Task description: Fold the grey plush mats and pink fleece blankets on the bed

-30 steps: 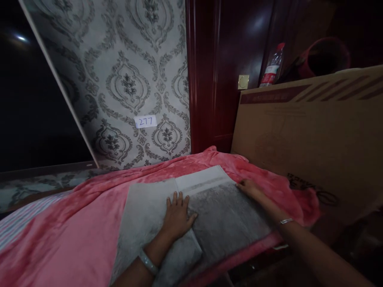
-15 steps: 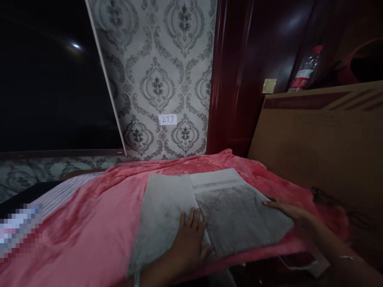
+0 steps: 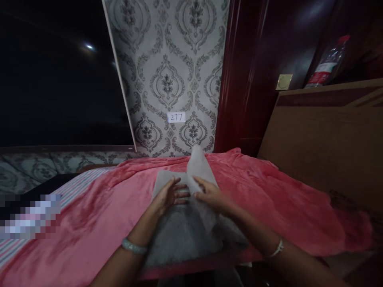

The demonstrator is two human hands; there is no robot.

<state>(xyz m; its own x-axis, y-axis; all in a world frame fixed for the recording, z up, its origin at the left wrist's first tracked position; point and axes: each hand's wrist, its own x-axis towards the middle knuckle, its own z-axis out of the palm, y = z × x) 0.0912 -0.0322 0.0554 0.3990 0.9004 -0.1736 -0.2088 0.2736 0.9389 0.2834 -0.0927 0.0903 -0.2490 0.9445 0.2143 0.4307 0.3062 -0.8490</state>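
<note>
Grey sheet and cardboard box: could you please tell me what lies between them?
In the head view, the pink blanket lies between the grey sheet and the box, with the right forearm over part of it.

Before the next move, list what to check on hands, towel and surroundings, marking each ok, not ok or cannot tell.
1. Gray towel on pink blanket: ok.
2. Towel flat: not ok; a pale fold stands up beside the right hand.
3. Right hand's grip firm: cannot tell.
4. Left hand open: ok; fingers point toward the right hand.
5. Plastic bottle clear of both hands: ok; by the top edge of the cardboard box.
</note>
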